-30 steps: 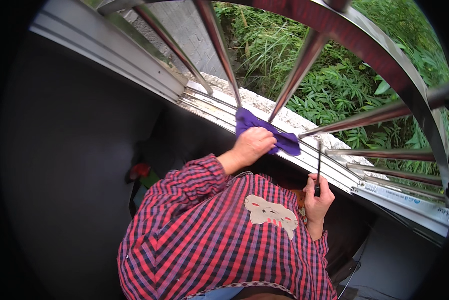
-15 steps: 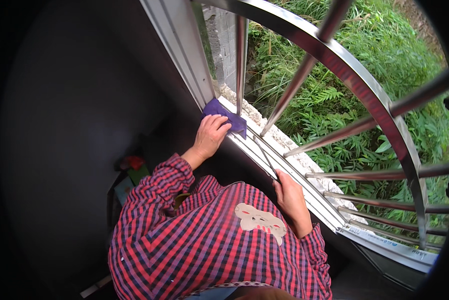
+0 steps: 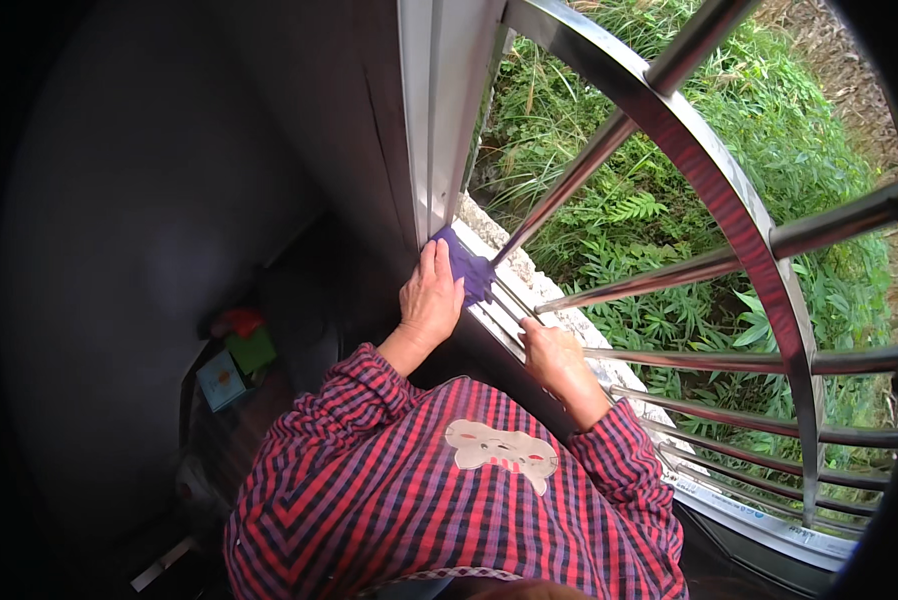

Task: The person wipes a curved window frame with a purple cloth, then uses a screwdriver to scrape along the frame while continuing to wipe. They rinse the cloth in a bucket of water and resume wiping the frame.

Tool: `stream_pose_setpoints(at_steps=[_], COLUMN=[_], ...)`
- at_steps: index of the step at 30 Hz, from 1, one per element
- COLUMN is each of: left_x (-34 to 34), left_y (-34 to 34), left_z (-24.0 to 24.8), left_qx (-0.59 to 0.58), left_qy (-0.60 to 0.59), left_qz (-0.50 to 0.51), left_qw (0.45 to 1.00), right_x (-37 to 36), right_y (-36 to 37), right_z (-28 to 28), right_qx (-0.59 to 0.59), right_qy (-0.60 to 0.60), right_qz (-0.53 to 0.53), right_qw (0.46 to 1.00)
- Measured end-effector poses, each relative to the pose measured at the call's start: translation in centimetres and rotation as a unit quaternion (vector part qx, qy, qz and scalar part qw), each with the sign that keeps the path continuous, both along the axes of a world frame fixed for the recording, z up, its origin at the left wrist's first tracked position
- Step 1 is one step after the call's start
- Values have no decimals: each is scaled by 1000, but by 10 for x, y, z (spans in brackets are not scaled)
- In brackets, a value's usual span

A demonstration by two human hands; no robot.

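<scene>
A purple cloth [image 3: 466,268] lies bunched in the corner of the white window track [image 3: 501,318], where the sill meets the upright frame. My left hand [image 3: 431,305] grips its near side, fingers together and pressing it against the frame. A short way to the right, my right hand [image 3: 559,362] is closed just over the track. Between its fingers is a thin dark stick [image 3: 512,297], pointing along the track toward the cloth. Most of the stick is hidden by the hand, and its tip by the cloth.
Metal bars and a curved rail [image 3: 714,165] stand just outside the sill, with green plants [image 3: 659,240] beyond. The upright window frame [image 3: 437,120] rises beside the cloth. Low on the left, in shadow, are a light-blue box [image 3: 221,381] and a green item [image 3: 251,350].
My right hand has moved up the track toward the cloth, bringing the stick's end to it. My left hand has shifted on the cloth, its fingers now against the frame. The view has turned.
</scene>
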State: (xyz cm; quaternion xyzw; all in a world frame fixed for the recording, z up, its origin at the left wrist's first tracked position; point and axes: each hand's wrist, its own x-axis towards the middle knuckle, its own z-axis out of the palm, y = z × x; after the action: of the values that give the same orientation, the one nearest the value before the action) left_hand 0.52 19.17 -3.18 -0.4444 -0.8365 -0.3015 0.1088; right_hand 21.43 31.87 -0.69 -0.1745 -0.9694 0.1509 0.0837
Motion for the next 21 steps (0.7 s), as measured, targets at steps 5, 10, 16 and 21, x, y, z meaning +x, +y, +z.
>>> stream_pose_setpoints(at_steps=[5,10,16,21], left_x=[20,42,35,32], left_y=[2,4,5,22], left_z=[-7,-33,-41,-22], left_qx=[-20,3,64,179], left_qy=[9,8,3,-17], left_qz=[0,-18,-31,-73], left_qw=[1000,1000,997,981], right_x=[1,-36,-41,-45], right_y=[3,3,-6,-32], right_z=[-10,-31,-67,-61], right_qx=[-24,-61,-161,-344], right_qy=[-47,24,116,248], right_qz=[-32,5,-16,-79], right_qw=[998,998,980,902])
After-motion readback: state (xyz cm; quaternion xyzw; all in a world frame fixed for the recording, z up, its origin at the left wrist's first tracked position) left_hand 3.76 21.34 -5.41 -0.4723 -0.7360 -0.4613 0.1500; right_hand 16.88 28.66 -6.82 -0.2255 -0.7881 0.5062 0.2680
